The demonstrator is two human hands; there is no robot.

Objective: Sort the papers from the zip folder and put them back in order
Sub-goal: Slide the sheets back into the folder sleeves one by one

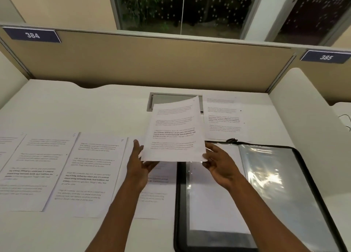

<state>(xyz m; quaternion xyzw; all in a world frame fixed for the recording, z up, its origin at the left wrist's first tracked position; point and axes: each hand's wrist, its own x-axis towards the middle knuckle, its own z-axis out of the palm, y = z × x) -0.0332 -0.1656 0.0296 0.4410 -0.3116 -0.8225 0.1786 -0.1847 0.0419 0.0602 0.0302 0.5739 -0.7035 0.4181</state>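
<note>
I hold a printed sheet [173,130] up above the white desk, near its middle. My left hand [139,161] supports the sheet's lower left corner with thumb and fingers pinching the edge. My right hand [218,161] pinches its lower right corner. The open zip folder [296,179], black-edged with a clear glossy flap, lies flat at the right with white paper [212,204] inside it. Numbered pages lie in an overlapping row on the left: page 6 [39,168], page 7 [89,173] and one more [153,192] partly under my left arm.
Another printed page [224,116] lies at the back right of the desk. A grey cable hatch [161,98] sits behind the held sheet. A beige partition [152,61] with labels 384 and 385 bounds the desk at the back. A cable [345,120] lies far right.
</note>
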